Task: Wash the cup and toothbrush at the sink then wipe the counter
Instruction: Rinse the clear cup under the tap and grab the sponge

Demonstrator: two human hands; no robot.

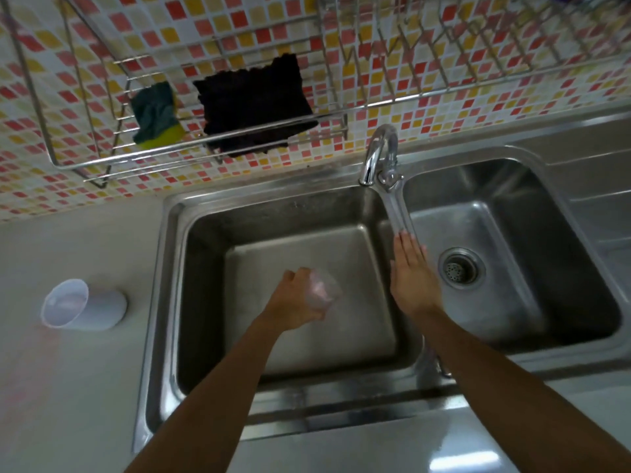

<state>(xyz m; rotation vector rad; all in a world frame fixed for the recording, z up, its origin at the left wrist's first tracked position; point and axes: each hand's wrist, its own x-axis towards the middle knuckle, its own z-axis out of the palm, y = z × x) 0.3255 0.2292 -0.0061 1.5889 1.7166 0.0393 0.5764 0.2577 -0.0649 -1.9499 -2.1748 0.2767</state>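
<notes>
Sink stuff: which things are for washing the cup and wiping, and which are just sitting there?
For the job: clear cup in left hand; tap; left basin; sponge; dark cloth.
Just there: white cup; right basin; wire rack.

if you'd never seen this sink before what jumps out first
The two bare arms reaching over the left basin: the left hand grips a clear plastic cup, while the right hand stretches flat toward the faucet's long lever. Behind, the red-and-yellow mosaic wall carries a wire rack holding a black cloth and a green-yellow sponge. A white cup stands on the left counter.
</notes>
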